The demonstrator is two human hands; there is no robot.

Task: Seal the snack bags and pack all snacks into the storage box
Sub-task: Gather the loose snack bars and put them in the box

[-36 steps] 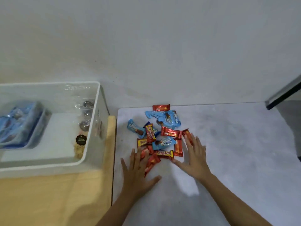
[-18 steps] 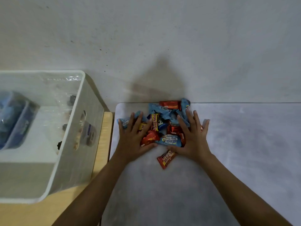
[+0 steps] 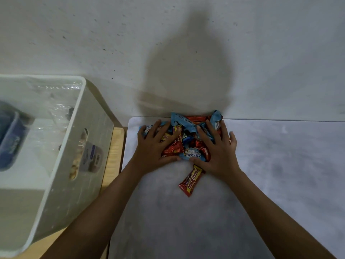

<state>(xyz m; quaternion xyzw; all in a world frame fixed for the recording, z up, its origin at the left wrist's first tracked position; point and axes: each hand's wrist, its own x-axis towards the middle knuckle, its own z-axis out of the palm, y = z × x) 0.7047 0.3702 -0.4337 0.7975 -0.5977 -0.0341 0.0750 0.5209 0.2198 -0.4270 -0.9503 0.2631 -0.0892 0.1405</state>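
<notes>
Alongside storage box (image 3: 56, 146), flat open hands (image 3: 155, 146) (image 3: 218, 150) press snack pile (image 3: 188, 139), stray bar (image 3: 190, 180).

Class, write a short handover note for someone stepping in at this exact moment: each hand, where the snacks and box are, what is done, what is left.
Left hand: open, flat on the left of the pile of red and blue wrapped snacks.
Right hand: open, flat on its right.
Pile sits on the grey table against the wall. One red beng-beng bar lies loose, nearer than the pile.
White plastic storage box, on the left, already holds some packets.
Left: lift the pile and the loose bar into the box.
</notes>
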